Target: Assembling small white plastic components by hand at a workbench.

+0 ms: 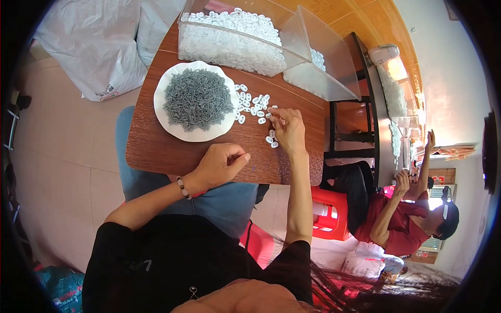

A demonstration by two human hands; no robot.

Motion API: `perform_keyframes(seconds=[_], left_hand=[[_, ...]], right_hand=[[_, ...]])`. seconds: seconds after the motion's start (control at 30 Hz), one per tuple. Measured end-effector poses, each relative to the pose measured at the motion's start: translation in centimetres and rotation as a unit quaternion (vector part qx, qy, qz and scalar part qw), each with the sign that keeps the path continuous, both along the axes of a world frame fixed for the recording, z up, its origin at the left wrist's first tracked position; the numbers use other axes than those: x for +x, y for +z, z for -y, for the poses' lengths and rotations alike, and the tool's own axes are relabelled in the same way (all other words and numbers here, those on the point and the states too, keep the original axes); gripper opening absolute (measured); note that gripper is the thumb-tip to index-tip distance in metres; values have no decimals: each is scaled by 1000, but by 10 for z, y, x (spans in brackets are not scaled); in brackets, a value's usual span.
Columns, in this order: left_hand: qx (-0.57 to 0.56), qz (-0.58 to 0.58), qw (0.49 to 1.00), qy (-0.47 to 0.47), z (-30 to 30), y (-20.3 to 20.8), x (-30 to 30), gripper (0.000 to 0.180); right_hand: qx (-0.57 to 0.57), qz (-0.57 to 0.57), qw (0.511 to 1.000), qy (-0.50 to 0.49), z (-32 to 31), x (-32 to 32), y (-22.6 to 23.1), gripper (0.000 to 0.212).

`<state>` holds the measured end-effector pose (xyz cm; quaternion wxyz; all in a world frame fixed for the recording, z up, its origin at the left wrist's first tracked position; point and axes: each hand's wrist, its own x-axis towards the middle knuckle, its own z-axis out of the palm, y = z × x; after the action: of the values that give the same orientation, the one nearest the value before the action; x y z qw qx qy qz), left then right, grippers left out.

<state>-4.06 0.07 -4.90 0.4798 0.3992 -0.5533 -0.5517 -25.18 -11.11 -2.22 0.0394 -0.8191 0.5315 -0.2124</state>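
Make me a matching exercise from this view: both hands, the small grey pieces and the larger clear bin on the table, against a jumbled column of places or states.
1. Left hand
2. Right hand
3. Small grey pieces
4. Larger clear bin

A. Heaped in the white plate
B. At the far side of the brown table, full of white pieces
C. Fingers curled, a beaded bracelet on its wrist
D. At the loose white oval pieces

Pairs: 1-C, 2-D, 3-A, 4-B
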Motion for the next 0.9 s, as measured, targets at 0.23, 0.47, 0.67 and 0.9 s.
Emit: perform_keyframes(seconds=[0.23,0.47,0.67,0.9], left_hand=[[-15,3,1000,-9,0,2,1,18],[-22,-13,1000,-6,-2,1,0,17],[-82,-19,996,37,-3,20,9,12],[-224,346,884,220,31,48,81,25]], right_hand=[[19,-8,999,-27,6,6,1,14],[14,-16,999,-25,5,14,2,12],[10,-38,999,2,7,11,-2,17],[40,-33,998,-17,10,14,2,12]])
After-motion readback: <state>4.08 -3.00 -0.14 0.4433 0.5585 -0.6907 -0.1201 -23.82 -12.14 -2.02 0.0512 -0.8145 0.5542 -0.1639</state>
